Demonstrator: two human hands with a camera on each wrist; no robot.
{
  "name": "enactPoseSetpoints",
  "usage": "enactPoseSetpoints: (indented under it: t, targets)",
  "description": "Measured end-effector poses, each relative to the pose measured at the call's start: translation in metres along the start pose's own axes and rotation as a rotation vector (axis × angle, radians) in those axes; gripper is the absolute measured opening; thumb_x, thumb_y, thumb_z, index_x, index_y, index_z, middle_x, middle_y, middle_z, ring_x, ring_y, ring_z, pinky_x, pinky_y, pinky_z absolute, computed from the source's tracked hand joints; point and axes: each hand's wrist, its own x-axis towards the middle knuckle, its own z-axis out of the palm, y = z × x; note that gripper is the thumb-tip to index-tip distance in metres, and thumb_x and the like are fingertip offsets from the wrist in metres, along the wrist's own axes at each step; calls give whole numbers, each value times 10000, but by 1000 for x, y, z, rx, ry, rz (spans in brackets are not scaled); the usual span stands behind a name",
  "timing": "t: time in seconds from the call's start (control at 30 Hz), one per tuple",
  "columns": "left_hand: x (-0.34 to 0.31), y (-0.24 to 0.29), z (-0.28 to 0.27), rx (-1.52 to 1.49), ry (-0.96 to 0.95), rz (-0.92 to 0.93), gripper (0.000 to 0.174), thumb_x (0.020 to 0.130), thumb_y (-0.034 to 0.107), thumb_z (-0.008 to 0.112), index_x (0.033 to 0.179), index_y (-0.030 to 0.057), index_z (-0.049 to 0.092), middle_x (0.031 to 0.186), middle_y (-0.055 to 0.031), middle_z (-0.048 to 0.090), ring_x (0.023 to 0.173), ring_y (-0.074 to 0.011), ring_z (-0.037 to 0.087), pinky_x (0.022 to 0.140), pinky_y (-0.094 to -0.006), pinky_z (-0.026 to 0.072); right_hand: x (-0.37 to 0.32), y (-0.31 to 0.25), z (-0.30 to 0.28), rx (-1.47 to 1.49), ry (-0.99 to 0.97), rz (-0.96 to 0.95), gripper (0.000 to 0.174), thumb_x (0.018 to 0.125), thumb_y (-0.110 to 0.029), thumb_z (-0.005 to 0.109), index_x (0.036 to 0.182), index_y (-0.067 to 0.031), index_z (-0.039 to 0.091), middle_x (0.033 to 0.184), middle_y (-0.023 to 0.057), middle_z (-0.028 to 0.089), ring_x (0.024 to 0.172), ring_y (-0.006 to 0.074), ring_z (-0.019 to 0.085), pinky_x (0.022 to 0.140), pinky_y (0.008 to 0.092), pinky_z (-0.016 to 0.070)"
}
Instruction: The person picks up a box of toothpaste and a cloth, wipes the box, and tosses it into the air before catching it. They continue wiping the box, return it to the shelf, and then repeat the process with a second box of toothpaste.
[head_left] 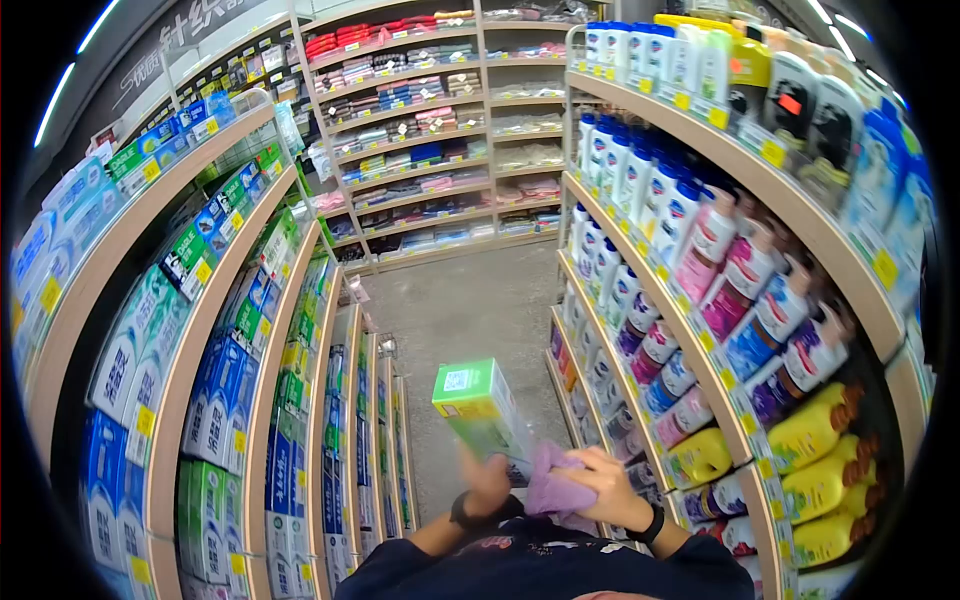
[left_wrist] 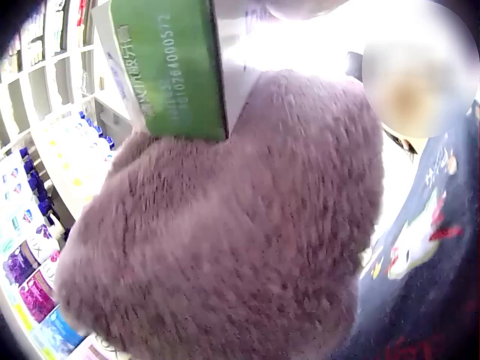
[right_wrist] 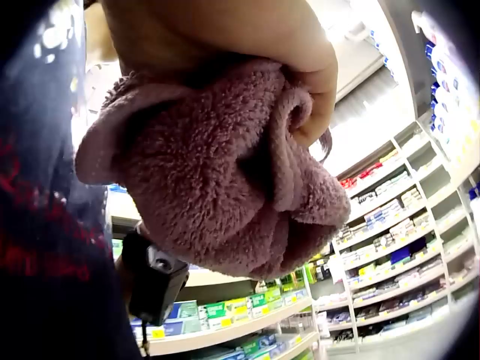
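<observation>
In the head view my left hand, a little blurred, grips a green and white box by its lower part. The box stands tilted, and its green top with a white printed patch faces up. A bunched purple plush cloth hangs from my right hand, whose fingers curl round it. The cloth lies against the lower right side of the box. Up close in the left wrist view, the cloth covers the bottom end of the green box. Folds of the cloth fill the right wrist view.
A shelf rack of toothpaste boxes runs along the left. Shelves of pump bottles and yellow bottles line the right. Grey floor leads to a rack of folded textiles at the back. Black bands circle both wrists.
</observation>
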Motion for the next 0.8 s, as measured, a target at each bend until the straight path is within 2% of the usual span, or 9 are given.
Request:
enactPoseSetpoints:
  t: [0.13, 0.23, 0.37, 0.5, 0.57, 0.6, 0.73, 0.77, 0.8]
  targets:
    - [39, -35, -17, 129, 67, -37, 550, 805, 106, 566, 1262, -45, 300, 1160, -134, 472, 1045, -206, 486, 907, -337, 389, 87, 37, 2, 75, 139, -43, 333, 555, -142, 710, 880, -78, 674, 921, 132, 611, 774, 287, 582, 675, 342, 479]
    - [48, -63, -49, 286, 10, -193, 559, 811, 142, 585, 1264, -35, 308, 1129, -118, 483, 1027, -192, 487, 894, -327, 391, 143, 62, 6, 130, 204, -17, 346, 545, -128, 719, 883, -69, 672, 914, 134, 613, 780, 287, 584, 679, 340, 470]
    - [65, -82, -83, 355, 98, -209, 592, 835, 233, 593, 1273, -33, 296, 1119, -120, 484, 1014, -191, 491, 881, -324, 395, 205, 102, 35, 207, 164, -72, 381, 534, -118, 727, 908, -68, 669, 940, 136, 613, 773, 288, 583, 680, 340, 464]
    - [106, -94, -113, 355, 326, -186, 646, 847, 286, 580, 1300, -41, 255, 1136, -137, 476, 1032, -209, 485, 892, -335, 389, 225, 145, 102, 344, -46, -84, 395, 544, -131, 720, 931, -74, 664, 961, 145, 611, 780, 290, 586, 688, 347, 476]
    - [133, -93, -126, 368, 494, -52, 692, 859, 322, 559, 1324, -53, 208, 1170, -152, 452, 1064, -229, 468, 911, -344, 378, 237, 166, 126, 400, -161, -84, 415, 543, -133, 713, 952, -88, 660, 971, 136, 611, 820, 299, 591, 717, 351, 481]
    - [146, -100, -137, 542, 586, 86, 701, 862, 317, 553, 1331, -58, 192, 1196, -159, 427, 1084, -238, 452, 927, -349, 367, 248, 176, 135, 472, -234, -98, 415, 536, -119, 717, 945, -84, 659, 948, 139, 611, 822, 306, 593, 720, 352, 479]
    - [205, -94, -157, 648, 812, 146, 766, 834, 433, 566, 1314, -35, 196, 1186, -153, 439, 1028, -236, 494, 876, -365, 414, 302, 223, 163, 618, -429, -190, 437, 526, -101, 720, 958, -96, 659, 937, 145, 612, 860, 315, 596, 754, 364, 473]
    - [221, -92, -157, 660, 855, 168, 766, 834, 433, 566, 1314, -35, 196, 1186, -153, 439, 1028, -236, 494, 876, -365, 414, 322, 231, 167, 636, -472, -243, 442, 525, -101, 722, 962, -98, 659, 941, 146, 614, 861, 313, 596, 758, 363, 472]
    - [234, -89, -159, 523, 818, 289, 704, 842, 304, 556, 1334, -23, 173, 1200, -178, 425, 1063, -276, 487, 892, -399, 413, 341, 236, 172, 656, -506, -278, 442, 525, -101, 722, 962, -98, 659, 941, 146, 614, 861, 313, 596, 758, 363, 472]
